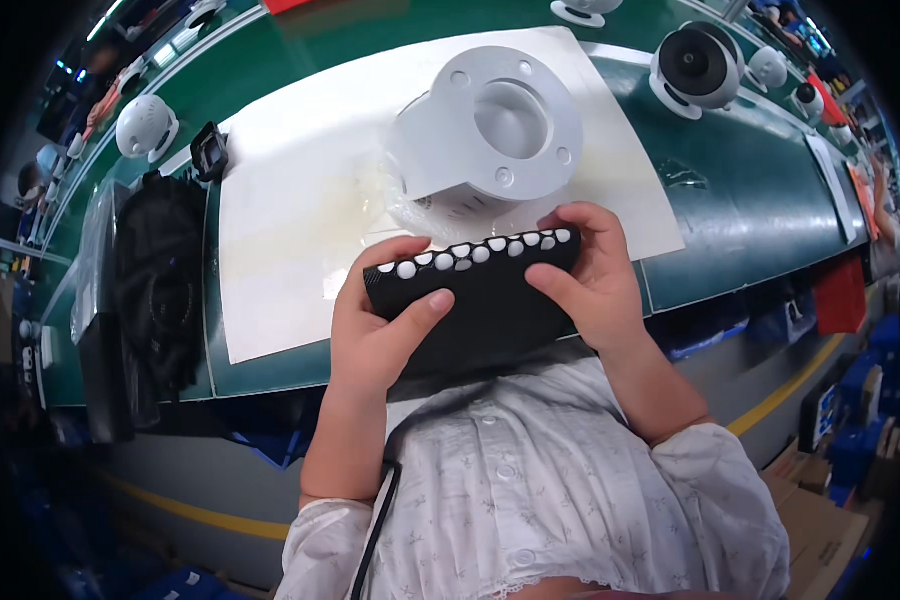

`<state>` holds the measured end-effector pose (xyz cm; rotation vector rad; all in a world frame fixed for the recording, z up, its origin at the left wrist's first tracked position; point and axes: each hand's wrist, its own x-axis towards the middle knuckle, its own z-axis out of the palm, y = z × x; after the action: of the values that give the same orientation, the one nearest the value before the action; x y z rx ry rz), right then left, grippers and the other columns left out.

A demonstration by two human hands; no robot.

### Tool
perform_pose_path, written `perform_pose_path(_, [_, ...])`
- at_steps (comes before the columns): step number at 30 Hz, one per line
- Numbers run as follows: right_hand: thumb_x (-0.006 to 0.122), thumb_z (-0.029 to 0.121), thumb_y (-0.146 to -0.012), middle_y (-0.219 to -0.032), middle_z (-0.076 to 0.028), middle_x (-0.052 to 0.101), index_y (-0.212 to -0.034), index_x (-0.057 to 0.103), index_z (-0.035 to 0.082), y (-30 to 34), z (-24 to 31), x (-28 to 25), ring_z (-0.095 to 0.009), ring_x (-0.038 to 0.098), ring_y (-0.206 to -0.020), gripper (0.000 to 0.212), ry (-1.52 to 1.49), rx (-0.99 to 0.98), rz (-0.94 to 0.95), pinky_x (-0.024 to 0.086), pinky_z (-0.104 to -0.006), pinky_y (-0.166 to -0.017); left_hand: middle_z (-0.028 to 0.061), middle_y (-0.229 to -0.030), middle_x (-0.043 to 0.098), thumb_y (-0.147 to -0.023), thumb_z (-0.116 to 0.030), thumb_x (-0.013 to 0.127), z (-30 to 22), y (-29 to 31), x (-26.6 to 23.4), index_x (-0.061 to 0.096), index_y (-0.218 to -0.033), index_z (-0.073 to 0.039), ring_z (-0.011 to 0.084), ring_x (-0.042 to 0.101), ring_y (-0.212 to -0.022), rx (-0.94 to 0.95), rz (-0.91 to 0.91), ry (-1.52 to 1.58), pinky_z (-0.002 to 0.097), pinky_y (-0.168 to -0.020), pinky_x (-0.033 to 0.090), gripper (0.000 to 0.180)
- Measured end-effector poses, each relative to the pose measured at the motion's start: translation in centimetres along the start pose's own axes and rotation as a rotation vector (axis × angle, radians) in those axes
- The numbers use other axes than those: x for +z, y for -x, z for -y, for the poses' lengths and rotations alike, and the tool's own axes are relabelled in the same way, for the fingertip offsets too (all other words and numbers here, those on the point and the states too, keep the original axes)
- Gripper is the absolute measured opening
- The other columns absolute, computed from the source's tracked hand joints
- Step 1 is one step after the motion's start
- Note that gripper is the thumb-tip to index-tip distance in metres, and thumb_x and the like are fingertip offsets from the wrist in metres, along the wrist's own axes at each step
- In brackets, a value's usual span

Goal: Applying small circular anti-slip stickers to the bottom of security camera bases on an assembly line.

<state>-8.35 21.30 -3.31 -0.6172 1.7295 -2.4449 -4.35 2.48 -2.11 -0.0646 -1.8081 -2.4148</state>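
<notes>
Black tray [475, 290] clasped between left hand [370, 330], right hand [595, 285]

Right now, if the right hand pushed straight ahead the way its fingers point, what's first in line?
Probably the white round camera housing on the white sheet, just past the black block that the right hand holds; depth is unclear.

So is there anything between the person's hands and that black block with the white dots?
Nothing visible. Both the left hand and the right hand already grip the black block directly at its ends, above the white sheet, in front of the white round housing.
</notes>
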Motion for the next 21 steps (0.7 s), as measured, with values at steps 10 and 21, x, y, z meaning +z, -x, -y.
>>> perform_pose_path(10, [0.060,0.007,-0.078,-0.086,-0.003,0.050,-0.110,0.035,0.004,0.0,1.3,-0.8,-0.008,0.048,-0.075,0.041,0.299,0.055,-0.020,0.040,-0.0188,-0.070,-0.0023,-0.062,0.051,-0.067,-0.001,0.069,0.6,0.3,0.0,0.054,-0.072,-0.002,0.0036,0.042,-0.055,0.012,-0.132,-0.051,0.0176,-0.049,0.033,0.016])
perform_pose_path(21, [0.065,-0.004,-0.064,-0.093,-0.009,0.056,-0.093,0.051,0.003,-1.3,2.2,-1.6,-0.022,0.054,-0.087,0.033,0.839,-0.569,0.065,0.043,-0.0278,-0.075,-0.0028,-0.057,0.050,-0.066,0.003,0.069,0.5,0.3,0.0,0.055,-0.070,0.000,0.0034,0.040,-0.052,0.185,-0.084,-0.217,0.0176,-0.047,0.030,0.014])
